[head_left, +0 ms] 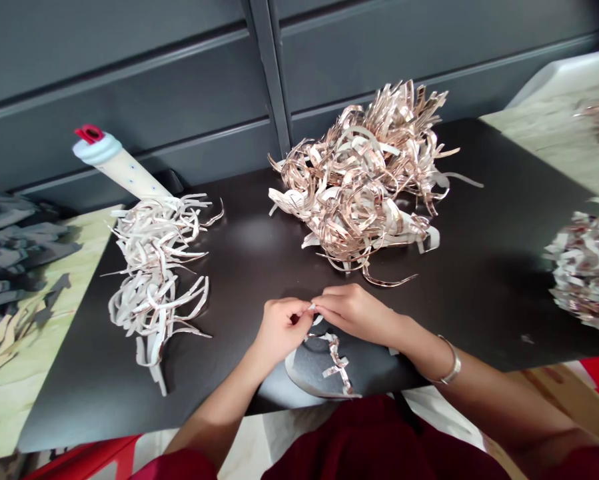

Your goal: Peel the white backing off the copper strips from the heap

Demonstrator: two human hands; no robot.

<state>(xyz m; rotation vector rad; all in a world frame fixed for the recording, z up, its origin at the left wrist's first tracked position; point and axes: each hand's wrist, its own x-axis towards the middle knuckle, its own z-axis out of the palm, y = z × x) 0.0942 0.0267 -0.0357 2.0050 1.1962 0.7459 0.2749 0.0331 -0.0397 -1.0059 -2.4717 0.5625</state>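
Two maroon sleeves (176, 465), left hand (282, 330) and right hand (354, 313) pinching one strip (310, 307) (pale paper)

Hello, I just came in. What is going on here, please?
A person is pinching a small white strip between the left hand and right hand, just above a dark cut-out shape. On the black table, a heap of copper-coloured curled strips and a pile of white curled strips lie nearby.
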